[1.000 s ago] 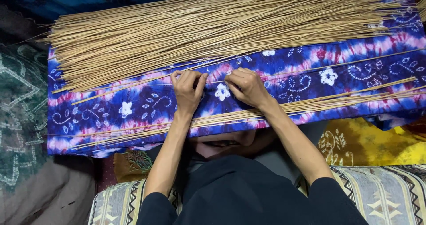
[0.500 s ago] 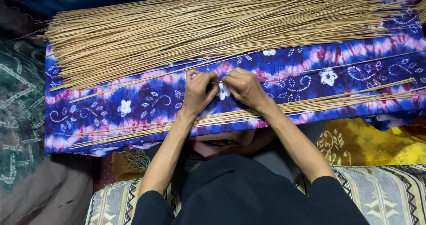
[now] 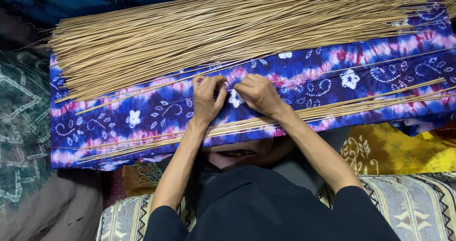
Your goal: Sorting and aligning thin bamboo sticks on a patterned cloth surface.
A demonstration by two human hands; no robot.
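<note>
My left hand and my right hand meet over the middle of a blue, purple and pink patterned cloth. The fingertips of both pinch one thin tan stick that runs across the cloth. A big heap of long thin tan sticks lies on the far half of the cloth. A smaller flat row of sticks lies along its near edge, under my wrists.
A dark green patterned fabric lies at the left. A yellow printed cloth sits at the right. A striped woven cushion is under my dark-sleeved arms at the bottom.
My left hand slid right across the cloth until it met my right hand. Both hands closed their fingertips together at the middle.
</note>
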